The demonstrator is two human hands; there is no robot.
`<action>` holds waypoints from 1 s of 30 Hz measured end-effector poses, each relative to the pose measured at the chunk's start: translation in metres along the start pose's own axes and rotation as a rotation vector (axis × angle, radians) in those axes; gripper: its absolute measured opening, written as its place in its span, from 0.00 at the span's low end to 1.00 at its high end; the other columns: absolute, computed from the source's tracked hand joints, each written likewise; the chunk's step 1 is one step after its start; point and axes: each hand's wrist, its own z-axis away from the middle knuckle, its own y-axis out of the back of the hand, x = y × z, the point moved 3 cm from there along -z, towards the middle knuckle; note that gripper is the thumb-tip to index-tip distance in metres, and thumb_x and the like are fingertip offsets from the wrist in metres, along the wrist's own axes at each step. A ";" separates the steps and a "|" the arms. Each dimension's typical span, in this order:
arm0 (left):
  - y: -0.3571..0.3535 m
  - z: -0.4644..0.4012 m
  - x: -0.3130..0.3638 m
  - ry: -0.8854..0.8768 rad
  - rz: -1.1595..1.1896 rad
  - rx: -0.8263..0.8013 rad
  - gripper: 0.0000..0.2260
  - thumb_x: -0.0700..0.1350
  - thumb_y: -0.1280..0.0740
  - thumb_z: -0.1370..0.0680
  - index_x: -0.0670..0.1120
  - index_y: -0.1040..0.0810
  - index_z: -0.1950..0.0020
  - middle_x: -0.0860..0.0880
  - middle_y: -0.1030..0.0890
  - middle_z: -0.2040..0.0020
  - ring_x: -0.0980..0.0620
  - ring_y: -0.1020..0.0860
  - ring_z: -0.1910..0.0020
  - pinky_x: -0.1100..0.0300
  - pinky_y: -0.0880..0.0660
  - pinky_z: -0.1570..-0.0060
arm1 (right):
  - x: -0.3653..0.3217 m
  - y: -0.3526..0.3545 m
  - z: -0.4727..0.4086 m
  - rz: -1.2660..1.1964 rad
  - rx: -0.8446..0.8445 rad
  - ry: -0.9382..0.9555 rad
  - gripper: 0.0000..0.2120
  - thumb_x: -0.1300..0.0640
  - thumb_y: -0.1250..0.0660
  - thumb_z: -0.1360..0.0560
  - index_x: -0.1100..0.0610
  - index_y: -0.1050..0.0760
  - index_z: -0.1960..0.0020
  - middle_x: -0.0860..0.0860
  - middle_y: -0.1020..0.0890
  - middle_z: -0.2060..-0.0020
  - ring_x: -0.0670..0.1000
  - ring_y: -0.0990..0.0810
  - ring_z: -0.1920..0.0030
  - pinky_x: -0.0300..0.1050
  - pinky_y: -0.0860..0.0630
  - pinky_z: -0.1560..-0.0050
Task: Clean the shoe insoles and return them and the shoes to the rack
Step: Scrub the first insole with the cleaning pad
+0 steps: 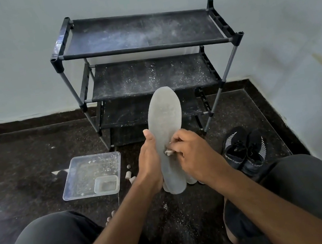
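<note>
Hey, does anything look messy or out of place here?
Yes: white powder and crumbs dust the rack shelves and the floor between the knees. Small white pieces lie loose beside the tray.

- shoe rack (142, 45) against wall, behind insole (167, 133)
- insole upright, between left hand (149, 164) and right hand (194, 154)
- tray (73, 180) on floor, left
- shoes (244, 150) on floor, right

Matt grey foam-like insole (167, 133), dusty black cloth rack (140, 33) shelves, clear glossy plastic tray (83, 174).
</note>
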 end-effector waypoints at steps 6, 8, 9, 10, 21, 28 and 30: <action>0.002 -0.006 -0.008 0.096 0.179 -0.035 0.35 0.68 0.49 0.17 0.41 0.20 0.33 0.39 0.15 0.40 0.40 0.16 0.40 0.41 0.23 0.33 | 0.004 -0.005 0.000 -0.139 0.055 -0.126 0.06 0.59 0.29 0.23 0.62 0.19 0.50 0.46 0.25 0.54 0.42 0.26 0.51 0.27 0.32 0.48; -0.001 -0.003 -0.005 0.076 0.197 -0.045 0.33 0.66 0.49 0.17 0.41 0.19 0.35 0.38 0.15 0.41 0.40 0.16 0.40 0.40 0.23 0.33 | 0.004 -0.001 -0.001 -0.127 0.138 -0.138 0.05 0.61 0.30 0.22 0.61 0.20 0.47 0.47 0.23 0.52 0.40 0.26 0.49 0.26 0.33 0.45; -0.001 -0.003 -0.003 0.069 0.211 -0.048 0.33 0.66 0.49 0.17 0.42 0.18 0.35 0.38 0.15 0.41 0.40 0.16 0.40 0.41 0.24 0.32 | 0.003 0.001 -0.001 -0.083 0.166 -0.130 0.09 0.62 0.31 0.22 0.62 0.20 0.42 0.48 0.22 0.48 0.41 0.26 0.46 0.25 0.34 0.41; 0.000 -0.003 -0.002 0.063 0.223 -0.045 0.33 0.66 0.49 0.17 0.42 0.18 0.36 0.38 0.15 0.40 0.41 0.16 0.39 0.41 0.24 0.32 | 0.003 0.003 -0.002 -0.050 0.176 -0.119 0.11 0.62 0.31 0.22 0.62 0.21 0.40 0.49 0.22 0.46 0.43 0.25 0.43 0.25 0.35 0.39; 0.015 -0.011 0.011 0.066 0.382 -0.026 0.39 0.71 0.53 0.18 0.42 0.20 0.32 0.39 0.16 0.37 0.42 0.15 0.42 0.45 0.20 0.40 | -0.005 0.008 0.003 -0.247 -0.048 -0.117 0.09 0.65 0.26 0.28 0.58 0.15 0.49 0.45 0.18 0.53 0.40 0.21 0.52 0.28 0.28 0.50; 0.014 -0.014 0.011 0.055 0.400 -0.005 0.38 0.70 0.52 0.18 0.42 0.18 0.33 0.40 0.15 0.38 0.41 0.15 0.42 0.48 0.17 0.46 | -0.007 0.007 0.007 -0.173 -0.224 -0.099 0.03 0.64 0.26 0.27 0.58 0.15 0.56 0.43 0.20 0.59 0.42 0.21 0.58 0.33 0.27 0.58; 0.018 -0.014 0.011 0.046 0.396 0.011 0.38 0.70 0.53 0.18 0.43 0.18 0.33 0.41 0.16 0.37 0.41 0.16 0.40 0.49 0.17 0.46 | -0.010 0.014 0.011 -0.258 -0.223 -0.106 0.03 0.63 0.24 0.28 0.57 0.13 0.55 0.42 0.18 0.60 0.43 0.18 0.59 0.34 0.24 0.59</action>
